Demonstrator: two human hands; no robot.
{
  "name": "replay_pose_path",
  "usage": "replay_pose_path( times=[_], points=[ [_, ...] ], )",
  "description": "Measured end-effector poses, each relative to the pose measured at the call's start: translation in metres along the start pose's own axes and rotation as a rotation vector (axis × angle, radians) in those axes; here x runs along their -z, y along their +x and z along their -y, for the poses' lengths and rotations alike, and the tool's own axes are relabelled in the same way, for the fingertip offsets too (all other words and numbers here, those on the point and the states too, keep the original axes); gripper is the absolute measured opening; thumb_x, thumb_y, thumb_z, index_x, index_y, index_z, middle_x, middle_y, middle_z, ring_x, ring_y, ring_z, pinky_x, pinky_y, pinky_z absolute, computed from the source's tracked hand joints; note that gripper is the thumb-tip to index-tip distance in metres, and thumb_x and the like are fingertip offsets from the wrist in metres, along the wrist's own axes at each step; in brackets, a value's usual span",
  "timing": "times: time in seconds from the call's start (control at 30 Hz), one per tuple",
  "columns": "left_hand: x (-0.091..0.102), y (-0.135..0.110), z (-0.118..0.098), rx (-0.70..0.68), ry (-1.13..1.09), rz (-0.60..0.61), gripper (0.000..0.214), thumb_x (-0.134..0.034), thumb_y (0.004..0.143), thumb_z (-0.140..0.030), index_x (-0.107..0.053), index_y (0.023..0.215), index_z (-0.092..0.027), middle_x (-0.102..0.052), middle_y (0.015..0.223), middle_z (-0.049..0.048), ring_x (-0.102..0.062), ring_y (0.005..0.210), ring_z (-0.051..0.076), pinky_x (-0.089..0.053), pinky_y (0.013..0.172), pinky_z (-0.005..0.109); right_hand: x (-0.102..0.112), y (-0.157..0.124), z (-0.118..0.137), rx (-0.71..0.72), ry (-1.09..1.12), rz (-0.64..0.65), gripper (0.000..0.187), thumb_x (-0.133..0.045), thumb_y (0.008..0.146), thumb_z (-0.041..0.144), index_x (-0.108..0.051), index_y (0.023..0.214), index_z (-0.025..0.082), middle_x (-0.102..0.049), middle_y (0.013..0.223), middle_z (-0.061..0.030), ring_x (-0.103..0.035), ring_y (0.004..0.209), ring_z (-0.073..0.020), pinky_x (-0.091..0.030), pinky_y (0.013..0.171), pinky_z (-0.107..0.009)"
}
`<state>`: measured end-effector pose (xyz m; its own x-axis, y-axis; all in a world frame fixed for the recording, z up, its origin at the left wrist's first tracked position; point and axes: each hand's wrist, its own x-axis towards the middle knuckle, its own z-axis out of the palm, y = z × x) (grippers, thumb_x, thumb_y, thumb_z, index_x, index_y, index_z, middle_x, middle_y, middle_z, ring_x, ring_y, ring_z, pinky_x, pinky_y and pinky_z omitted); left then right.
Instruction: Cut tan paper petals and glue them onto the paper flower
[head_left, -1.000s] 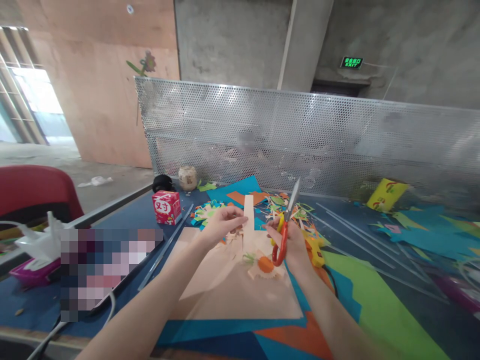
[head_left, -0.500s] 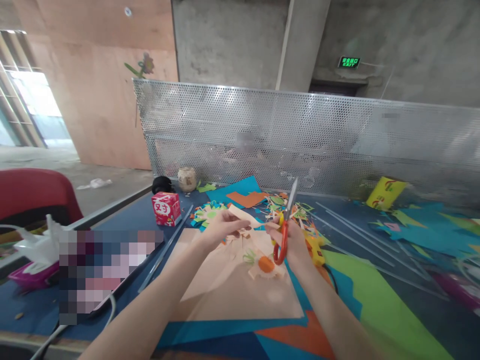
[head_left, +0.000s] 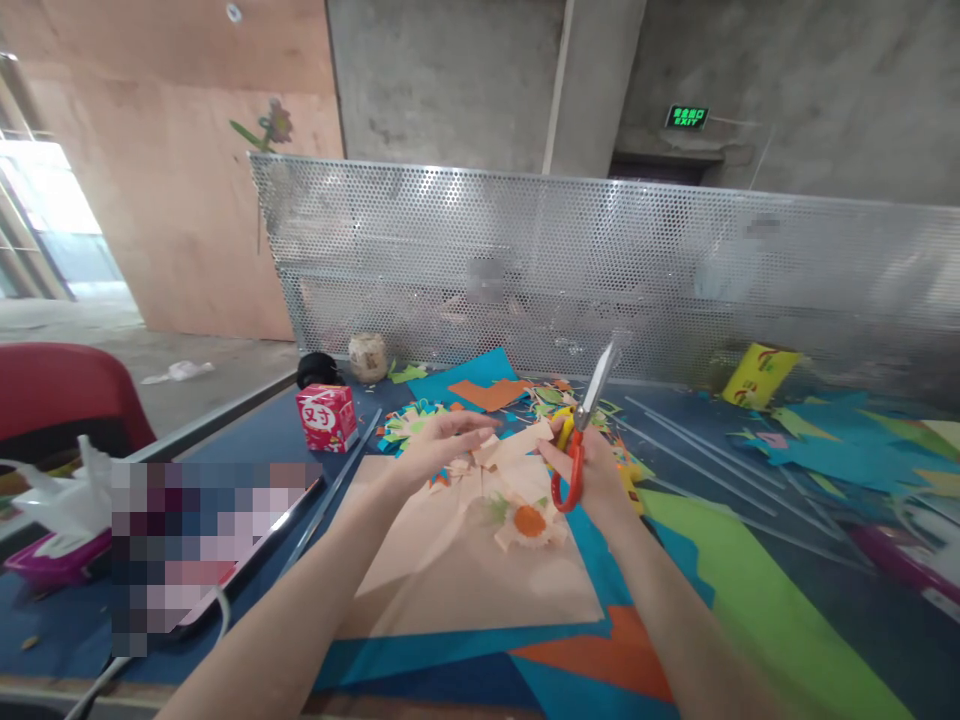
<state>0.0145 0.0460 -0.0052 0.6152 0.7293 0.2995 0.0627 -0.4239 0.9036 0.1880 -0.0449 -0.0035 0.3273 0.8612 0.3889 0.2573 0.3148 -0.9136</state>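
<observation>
Pinching the right end of a pale peach strip (head_left: 517, 447) between thumb and forefinger, the right hand (head_left: 594, 472) is also carrying scissors (head_left: 595, 392) in the same grip, above the far right part of the large peach sheet (head_left: 450, 590). The blades are pointing up and away from the sheet, probably so that thumb and forefinger are staying free for the paper without the scissors being put down. The left hand (head_left: 442, 452) is hovering above the sheet's far edge, its grip released, thumb and fingers curving apart beside the strip's other end; whether a fingertip is touching it, I cannot tell.

An orange-centred paper flower (head_left: 529, 520) is lying on the right half of the sheet, apparently within easy reach of both hands. Teal paper (head_left: 409, 655) is lying under the sheet, showing along its near edge, while green paper (head_left: 765, 590) is spreading to its right. A fringed green flower (head_left: 411, 425) is resting beyond the sheet's far left corner, seemingly out of the way. Left of the sheet, a red box (head_left: 326, 418) is standing on the dark blue surface (head_left: 262, 440).
</observation>
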Motion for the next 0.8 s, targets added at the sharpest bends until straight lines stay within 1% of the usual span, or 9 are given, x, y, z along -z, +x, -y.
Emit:
replay_pose_path(
  times=[0.07,0.13,0.23,0.33,0.47,0.57,0.67,0.73,0.8],
  points=[
    [-0.004,-0.001,-0.001,-0.019,0.156,0.034,0.029,-0.058,0.07,-0.04,-0.066,0.087,-0.018,-0.064,0.087,0.0048,-0.056,0.078,0.015,-0.041,0.065,0.024,-0.001,-0.001,0.003,0.011,-0.033,0.037,0.027,-0.065,0.056,0.031,-0.042,0.068,0.021,-0.047,0.058,0.0053,-0.048,0.05,-0.0118,-0.04,0.05,-0.025],
    [-0.007,-0.001,-0.002,-0.018,0.231,0.063,0.026,-0.057,0.07,-0.04,-0.067,0.079,-0.017,-0.065,0.077,0.0041,-0.055,0.07,0.014,-0.04,0.061,0.024,-0.002,-0.001,0.003,0.004,-0.044,0.059,0.028,-0.064,0.055,0.033,-0.042,0.068,0.021,-0.047,0.057,0.0056,-0.047,0.049,-0.0117,-0.039,0.048,-0.025],
    [-0.009,-0.003,-0.006,-0.058,0.275,0.081,0.02,-0.058,0.069,-0.035,-0.066,0.067,-0.017,-0.065,0.075,0.0039,-0.055,0.069,0.014,-0.04,0.061,0.023,-0.004,-0.001,0.001,0.01,-0.027,0.024,0.03,-0.065,0.054,0.036,-0.042,0.068,0.021,-0.048,0.058,0.0045,-0.05,0.052,-0.0132,-0.041,0.05,-0.026],
    [-0.009,-0.005,-0.009,-0.066,0.331,0.127,0.016,-0.058,0.069,-0.031,-0.065,0.064,-0.018,-0.064,0.072,0.0024,-0.054,0.065,0.013,-0.038,0.057,0.022,-0.006,0.001,-0.002,0.033,0.013,-0.019,0.031,-0.064,0.055,0.039,-0.042,0.067,0.021,-0.049,0.061,0.0029,-0.051,0.056,-0.0141,-0.043,0.055,-0.028],
    [-0.012,-0.008,-0.011,-0.04,0.271,0.167,0.014,-0.058,0.068,-0.029,-0.064,0.061,-0.018,-0.064,0.066,0.0011,-0.052,0.06,0.012,-0.036,0.051,0.021,-0.008,0.0,-0.001,0.064,0.044,-0.019,0.03,-0.063,0.058,0.038,-0.041,0.068,0.021,-0.051,0.067,0.0007,-0.051,0.059,-0.0139,-0.044,0.06,-0.029],
    [-0.014,-0.006,-0.013,-0.001,0.086,0.039,0.012,-0.061,0.065,-0.029,-0.063,0.062,-0.017,-0.063,0.061,0.0006,-0.053,0.056,0.011,-0.038,0.052,0.021,-0.007,-0.003,0.0,0.106,0.046,-0.03,0.028,-0.061,0.062,0.037,-0.04,0.071,0.022,-0.051,0.072,0.0003,-0.049,0.059,-0.0128,-0.044,0.06,-0.028],
    [-0.012,-0.004,-0.018,0.051,-0.161,-0.212,0.014,-0.064,0.063,-0.03,-0.062,0.062,-0.016,-0.061,0.056,-0.0002,-0.052,0.051,0.009,-0.039,0.05,0.02,-0.005,-0.007,0.0,0.066,-0.047,0.023,0.022,-0.056,0.068,0.037,-0.041,0.076,0.022,-0.049,0.069,0.0018,-0.047,0.058,-0.0135,-0.043,0.057,-0.027],
    [-0.009,-0.003,-0.021,0.027,-0.28,-0.369,0.016,-0.066,0.062,-0.03,-0.062,0.062,-0.015,-0.06,0.055,-0.0007,-0.05,0.049,0.007,-0.039,0.048,0.018,-0.004,-0.01,0.001,0.039,-0.154,0.089,0.018,-0.052,0.07,0.036,-0.043,0.076,0.022,-0.05,0.069,0.0011,-0.049,0.062,-0.0151,-0.043,0.059,-0.028],
    [-0.006,-0.003,-0.023,-0.02,-0.346,-0.487,0.016,-0.066,0.062,-0.029,-0.062,0.062,-0.014,-0.058,0.053,-0.0015,-0.048,0.047,0.006,-0.037,0.047,0.017,-0.006,-0.012,0.003,0.014,-0.257,0.154,0.016,-0.051,0.071,0.035,-0.044,0.073,0.021,-0.051,0.071,0.0,-0.05,0.066,-0.0163,-0.043,0.062,-0.029]
  ],
)
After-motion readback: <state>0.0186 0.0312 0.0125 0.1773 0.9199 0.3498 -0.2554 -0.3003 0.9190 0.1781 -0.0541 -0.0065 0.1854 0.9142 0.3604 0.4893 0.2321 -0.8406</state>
